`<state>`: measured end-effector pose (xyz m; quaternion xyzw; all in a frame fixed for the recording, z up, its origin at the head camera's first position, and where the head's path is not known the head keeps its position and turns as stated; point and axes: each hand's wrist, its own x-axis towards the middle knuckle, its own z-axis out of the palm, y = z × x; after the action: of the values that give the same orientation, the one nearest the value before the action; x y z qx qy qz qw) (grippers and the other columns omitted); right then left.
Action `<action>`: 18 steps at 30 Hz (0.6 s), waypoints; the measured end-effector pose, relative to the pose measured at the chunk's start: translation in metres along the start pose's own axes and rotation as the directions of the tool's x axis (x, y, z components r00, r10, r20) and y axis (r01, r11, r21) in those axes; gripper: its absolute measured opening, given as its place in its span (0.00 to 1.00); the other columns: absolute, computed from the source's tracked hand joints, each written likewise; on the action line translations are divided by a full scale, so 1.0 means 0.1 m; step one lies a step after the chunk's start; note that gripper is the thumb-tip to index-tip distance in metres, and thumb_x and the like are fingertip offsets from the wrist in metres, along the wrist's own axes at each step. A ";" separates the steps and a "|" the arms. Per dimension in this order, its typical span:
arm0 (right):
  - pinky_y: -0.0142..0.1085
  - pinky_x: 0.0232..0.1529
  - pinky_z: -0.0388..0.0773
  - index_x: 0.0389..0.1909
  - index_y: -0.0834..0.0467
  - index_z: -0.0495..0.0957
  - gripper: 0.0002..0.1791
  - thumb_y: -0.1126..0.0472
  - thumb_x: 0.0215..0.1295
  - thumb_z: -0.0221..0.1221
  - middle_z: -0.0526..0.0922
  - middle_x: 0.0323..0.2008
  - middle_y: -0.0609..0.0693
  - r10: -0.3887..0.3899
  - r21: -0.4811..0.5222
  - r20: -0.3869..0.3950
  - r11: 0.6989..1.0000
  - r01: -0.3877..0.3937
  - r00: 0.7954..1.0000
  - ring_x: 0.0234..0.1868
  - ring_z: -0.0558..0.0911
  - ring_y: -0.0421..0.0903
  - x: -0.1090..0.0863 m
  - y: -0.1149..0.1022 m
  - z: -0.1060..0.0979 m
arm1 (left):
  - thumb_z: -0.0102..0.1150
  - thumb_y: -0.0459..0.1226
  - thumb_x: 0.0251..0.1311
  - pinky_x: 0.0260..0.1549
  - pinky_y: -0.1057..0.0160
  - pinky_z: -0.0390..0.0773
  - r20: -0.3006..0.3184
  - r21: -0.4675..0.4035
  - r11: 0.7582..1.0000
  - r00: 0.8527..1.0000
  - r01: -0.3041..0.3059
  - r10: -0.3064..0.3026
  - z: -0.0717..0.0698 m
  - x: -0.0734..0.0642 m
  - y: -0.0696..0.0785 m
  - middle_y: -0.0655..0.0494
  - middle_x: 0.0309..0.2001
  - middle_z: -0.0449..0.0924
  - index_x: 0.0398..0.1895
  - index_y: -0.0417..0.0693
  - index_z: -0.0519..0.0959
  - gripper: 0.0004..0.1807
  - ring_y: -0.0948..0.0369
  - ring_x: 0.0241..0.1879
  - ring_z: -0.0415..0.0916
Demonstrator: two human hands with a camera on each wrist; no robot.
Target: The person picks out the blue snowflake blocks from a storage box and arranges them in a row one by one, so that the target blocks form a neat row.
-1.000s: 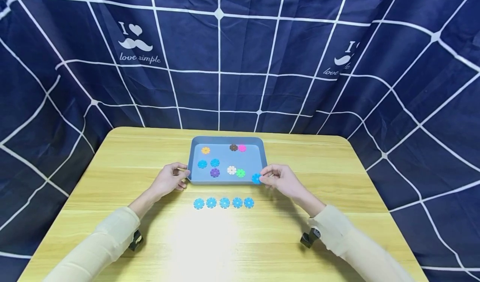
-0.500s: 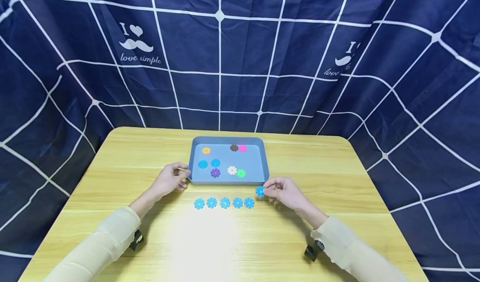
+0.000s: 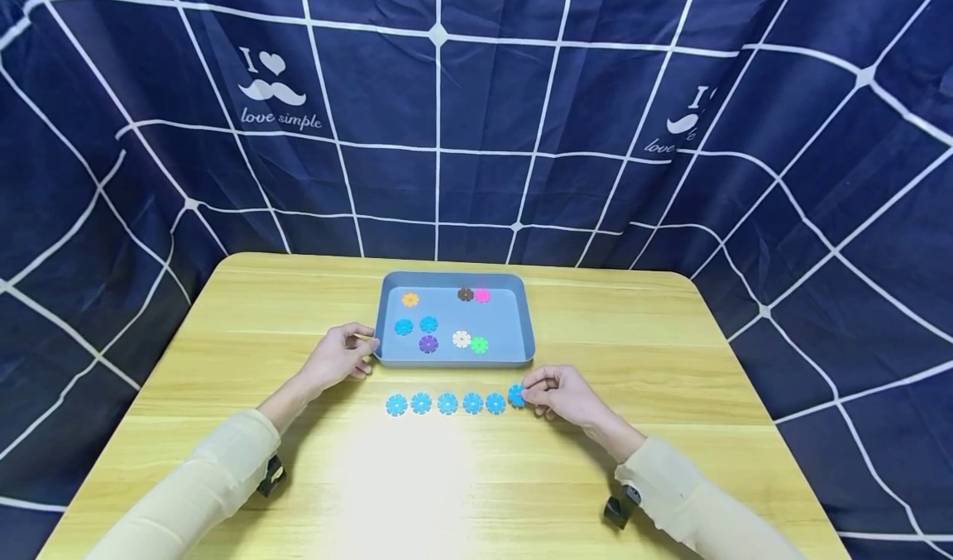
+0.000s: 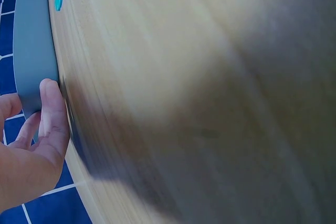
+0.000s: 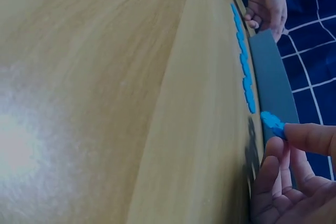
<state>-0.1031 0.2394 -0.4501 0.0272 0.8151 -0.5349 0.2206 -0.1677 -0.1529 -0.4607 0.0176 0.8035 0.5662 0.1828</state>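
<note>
My right hand (image 3: pixel 567 396) pinches a blue snowflake disc (image 3: pixel 517 395) between thumb and fingers at the right end of a row of blue snowflake discs (image 3: pixel 447 404). In the right wrist view the pinched disc (image 5: pixel 272 124) is tilted, with its shadow on the wood beside it. My left hand (image 3: pixel 335 359) grips the near left corner of a grey-blue tray (image 3: pixel 456 364); in the left wrist view its fingers (image 4: pixel 51 100) lie against the tray's wall (image 4: pixel 35 40). The row lies flat, just in front of the tray.
Inside the tray lie two blue discs (image 3: pixel 428 324), a purple one (image 3: pixel 428 344), an orange one (image 3: pixel 410 299), a brown one (image 3: pixel 465 294) touching a pink one (image 3: pixel 482 295), and a cream one (image 3: pixel 462 339) beside a green one (image 3: pixel 479 345). A dark blue curtain (image 3: pixel 476 179) surrounds the wooden table (image 3: pixel 633 320).
My right hand has carried the blue snowflake disc from over the tray's near right corner toward me, to the right end of the row. The left hand has stayed at the tray.
</note>
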 end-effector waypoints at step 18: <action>0.28 0.20 0.76 0.47 0.70 0.80 0.10 0.69 0.69 0.66 0.85 0.30 0.52 0.021 -0.091 -0.012 0.996 -0.022 1.000 0.22 0.76 0.42 0.02 0.01 0.06 | 0.56 0.34 0.77 0.33 0.63 0.92 -0.001 0.002 1.000 1.000 0.017 -0.017 0.00 0.01 0.00 0.40 0.42 0.84 0.67 0.27 0.72 0.22 0.62 0.28 0.84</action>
<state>-0.1029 0.2338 -0.4535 0.0286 0.8396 -0.4946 0.2228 -0.1680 -0.1526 -0.4614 0.0108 0.8044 0.5637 0.1874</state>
